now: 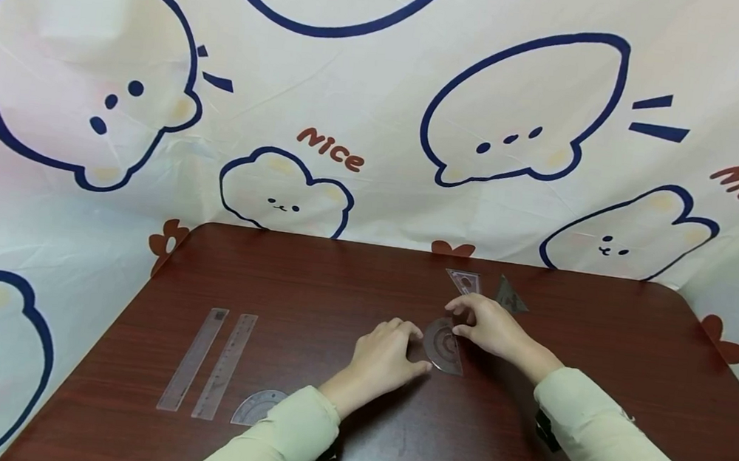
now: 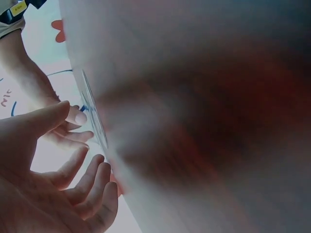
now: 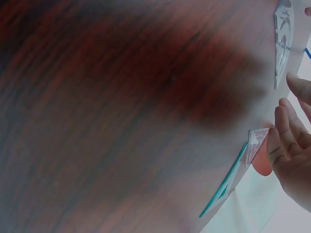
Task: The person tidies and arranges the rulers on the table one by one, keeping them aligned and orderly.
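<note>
one clear protractor (image 1: 442,347) on tbl (image 1: 364,282), btwn l. hand (image 1: 383,356) and r. hand (image 1: 491,327).
l. hand at curved side, thumb & fingers spread; r. hand at upper end, fingers loosely bent, thumb apart; contact w/ it: can't tell. clear set sq. (image 1: 464,279) & green set sq. (image 1: 508,297) beyond r. hand. two rulers (image 1: 193,360) at l.; 2nd protractor (image 1: 257,407) by l. sleeve (image 1: 283,430).

Head cam: fr. above, fwd+down, farthest; dark-red wood-grain table (image 1: 351,281), bare L hand (image 1: 380,358), bare R hand (image 1: 490,327)
L wrist: v. close, low over table, pic sideways, past L hand twd R hand
R wrist: close, low, tilted
Head/R-wrist overlap: clear plastic half-round protractor (image 1: 444,347), green-tinted plastic triangle (image 1: 510,299)
</note>
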Available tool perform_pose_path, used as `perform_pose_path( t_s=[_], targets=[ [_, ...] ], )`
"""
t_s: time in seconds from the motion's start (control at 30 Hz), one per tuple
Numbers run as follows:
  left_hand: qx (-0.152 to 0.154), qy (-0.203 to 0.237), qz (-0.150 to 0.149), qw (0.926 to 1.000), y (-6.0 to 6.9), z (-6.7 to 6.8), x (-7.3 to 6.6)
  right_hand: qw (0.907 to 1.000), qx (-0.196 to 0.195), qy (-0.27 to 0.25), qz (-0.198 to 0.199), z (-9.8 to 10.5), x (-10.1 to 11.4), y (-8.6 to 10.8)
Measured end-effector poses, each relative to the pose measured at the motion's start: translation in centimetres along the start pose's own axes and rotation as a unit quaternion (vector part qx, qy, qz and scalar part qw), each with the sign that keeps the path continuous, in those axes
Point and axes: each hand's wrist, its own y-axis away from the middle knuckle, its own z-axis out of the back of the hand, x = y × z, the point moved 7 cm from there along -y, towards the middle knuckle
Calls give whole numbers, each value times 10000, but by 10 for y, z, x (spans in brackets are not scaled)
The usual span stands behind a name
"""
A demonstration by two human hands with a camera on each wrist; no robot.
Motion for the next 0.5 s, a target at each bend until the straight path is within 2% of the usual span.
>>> perform_pose_path(
  t_s=[0.23,0.5],
  targets=[
    [51,-86,119,9999,-13,-8,-11,9999,117,-114,37,-1,0,-1],
    [334,-10,458,9984,-16,-16,-14,9998,202,7,39,-7,1,-3]
  ],
)
